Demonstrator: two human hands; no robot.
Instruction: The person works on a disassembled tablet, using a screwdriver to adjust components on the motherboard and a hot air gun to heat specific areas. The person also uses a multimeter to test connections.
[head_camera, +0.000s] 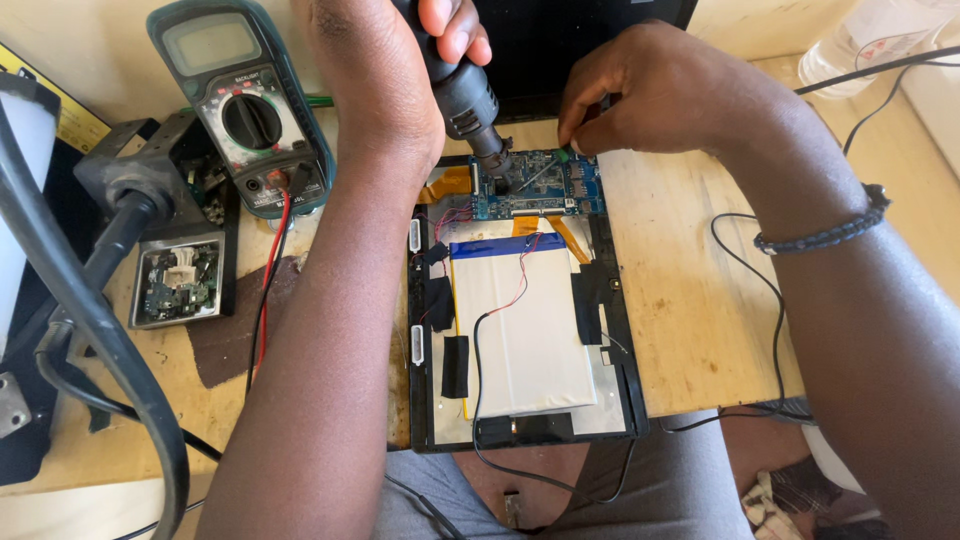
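Note:
An opened tablet (612, 330) lies on the wooden bench, its white flat battery (525, 330) and blue circuit board (570, 190) exposed. My left hand (385, 70) grips a black hot-air handpiece (465, 100), nozzle down on the board's left part. My right hand (650, 95) pinches thin tweezers (545, 170) whose tips rest on the board beside the nozzle. A dark beaded bracelet circles my right wrist.
A green-cased multimeter (240, 105) with red and black leads stands at the back left. Left of it sit an opened small device (180, 280), a thick black hose (90, 300) and a dark unit. Black cables run along the right.

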